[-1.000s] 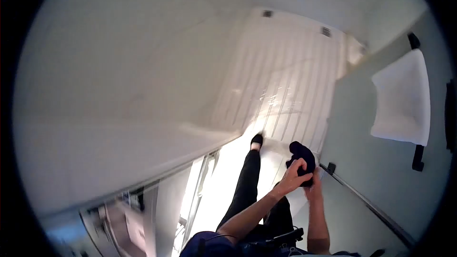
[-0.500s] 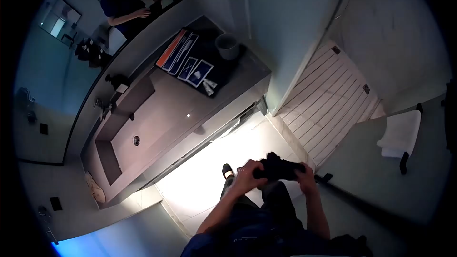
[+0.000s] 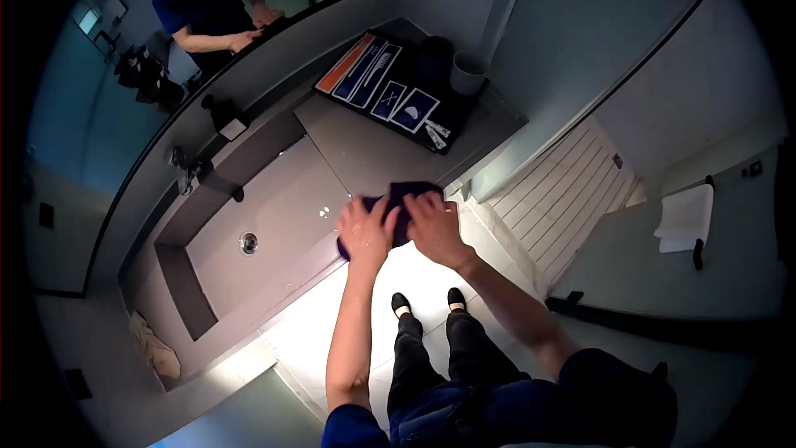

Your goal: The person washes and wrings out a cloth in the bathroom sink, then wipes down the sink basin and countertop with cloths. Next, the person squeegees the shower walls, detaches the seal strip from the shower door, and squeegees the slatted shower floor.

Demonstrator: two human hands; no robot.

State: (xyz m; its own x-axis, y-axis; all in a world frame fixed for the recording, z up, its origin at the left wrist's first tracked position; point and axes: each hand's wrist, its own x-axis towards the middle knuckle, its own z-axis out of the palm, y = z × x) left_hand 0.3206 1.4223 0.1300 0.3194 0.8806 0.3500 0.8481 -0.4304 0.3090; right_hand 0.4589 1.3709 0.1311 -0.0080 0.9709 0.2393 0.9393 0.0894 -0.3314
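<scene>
dark cloth (image 3: 402, 229) is held in both hands (image 3: 365, 234).

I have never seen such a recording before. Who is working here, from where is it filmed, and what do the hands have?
There is no machine: a person works with two bare hands. The camera sits on the person's head and looks forward and down, so the arms enter from below. The left hand and right hand are both on a dark cloth, at the front edge of a counter; how firmly they grip is unclear. On the counter, a dark tray bears flat packets and a grey cup. Beside it is a sink with a drain. The mirror reflects the person, and a white towel hangs at the right.
</scene>
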